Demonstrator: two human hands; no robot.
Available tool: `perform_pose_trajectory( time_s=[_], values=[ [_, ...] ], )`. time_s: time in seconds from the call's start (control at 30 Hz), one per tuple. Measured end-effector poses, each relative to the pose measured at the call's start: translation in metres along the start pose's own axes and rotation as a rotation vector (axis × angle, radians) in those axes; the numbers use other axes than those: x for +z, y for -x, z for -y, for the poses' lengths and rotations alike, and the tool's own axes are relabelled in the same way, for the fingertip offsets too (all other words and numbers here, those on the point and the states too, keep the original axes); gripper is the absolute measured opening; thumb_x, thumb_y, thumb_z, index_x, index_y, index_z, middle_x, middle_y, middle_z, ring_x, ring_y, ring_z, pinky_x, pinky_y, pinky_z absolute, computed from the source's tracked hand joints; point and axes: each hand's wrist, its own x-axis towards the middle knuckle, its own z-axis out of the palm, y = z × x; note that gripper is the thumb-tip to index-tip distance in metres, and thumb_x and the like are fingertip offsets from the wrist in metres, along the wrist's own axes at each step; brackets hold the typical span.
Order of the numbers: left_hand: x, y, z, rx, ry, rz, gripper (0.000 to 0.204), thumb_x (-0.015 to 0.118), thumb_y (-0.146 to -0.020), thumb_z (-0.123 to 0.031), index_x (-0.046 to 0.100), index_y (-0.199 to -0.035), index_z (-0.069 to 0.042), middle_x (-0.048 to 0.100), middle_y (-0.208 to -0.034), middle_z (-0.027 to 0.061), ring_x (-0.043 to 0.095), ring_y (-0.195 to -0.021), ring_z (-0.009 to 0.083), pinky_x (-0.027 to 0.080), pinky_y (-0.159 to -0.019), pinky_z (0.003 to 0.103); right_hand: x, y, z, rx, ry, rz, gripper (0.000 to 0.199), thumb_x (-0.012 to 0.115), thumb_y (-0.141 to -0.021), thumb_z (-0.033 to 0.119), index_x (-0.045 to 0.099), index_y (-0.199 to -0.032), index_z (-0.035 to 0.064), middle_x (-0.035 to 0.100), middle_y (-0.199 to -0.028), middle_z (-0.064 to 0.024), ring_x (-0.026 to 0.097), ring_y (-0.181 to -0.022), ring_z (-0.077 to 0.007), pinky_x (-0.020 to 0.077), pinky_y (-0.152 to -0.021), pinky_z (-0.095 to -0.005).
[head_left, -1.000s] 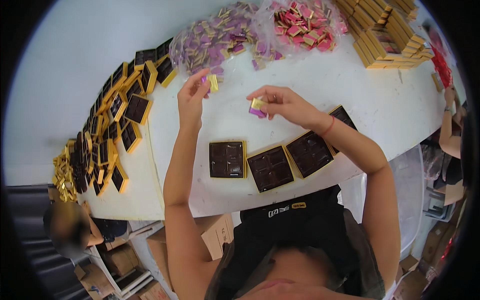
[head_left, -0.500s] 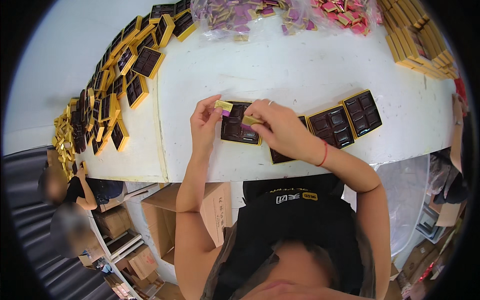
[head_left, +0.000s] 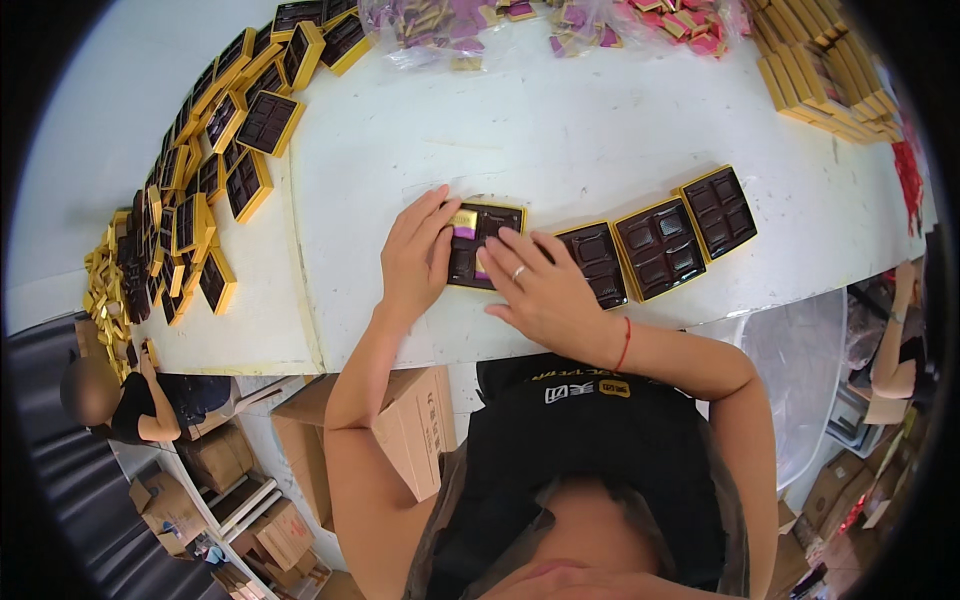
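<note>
Though partly hidden, purple piece (head_left: pixel 482 271) beneath loosely spread right fingers (head_left: pixel 508 260), gold-purple piece (head_left: pixel 464 223) beside left fingers (head_left: pixel 441 256), grip unclear.

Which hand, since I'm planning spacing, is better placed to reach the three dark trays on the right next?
Probably the right hand: it's beside the nearest of those trays, while the left hand is farther off, by the wrapped piece.

They wear a black garment (head_left: pixel 590 440), red bracelet (head_left: pixel 626 345), apparently silver ring (head_left: pixel 518 271).
</note>
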Motion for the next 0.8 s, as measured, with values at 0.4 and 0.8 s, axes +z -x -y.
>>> perform_pose_trajectory(
  time_s=[0.4,0.8],
  values=[
    [-0.021,0.016,-0.035,0.032,-0.305,0.312,0.119,0.087,-0.054,-0.053,0.035,-0.149,-0.003,0.035,-0.155,0.0184,0.032,-0.144,0.0355,0.029,-0.115,0.048,-0.069,0.013,-0.041,-0.082,-0.237,0.341,0.098,0.084,-0.062,0.049,0.044,-0.147,0.018,0.031,-0.157,-0.0131,0.025,-0.146,-0.0362,0.0165,-0.117,-0.061],
    [0.019,-0.031,-0.054,0.037,-0.128,0.168,0.084,0.088,-0.064,-0.043,0.052,-0.13,-0.006,0.034,-0.15,0.0229,0.029,-0.139,0.0494,0.023,-0.114,0.057,-0.071,0.026,-0.134,0.1,0.108,0.199,0.101,0.075,-0.067,0.068,0.037,-0.151,0.0263,0.03,-0.157,-0.0143,0.029,-0.143,-0.0386,0.0149,-0.116,-0.0621]
  ],
)
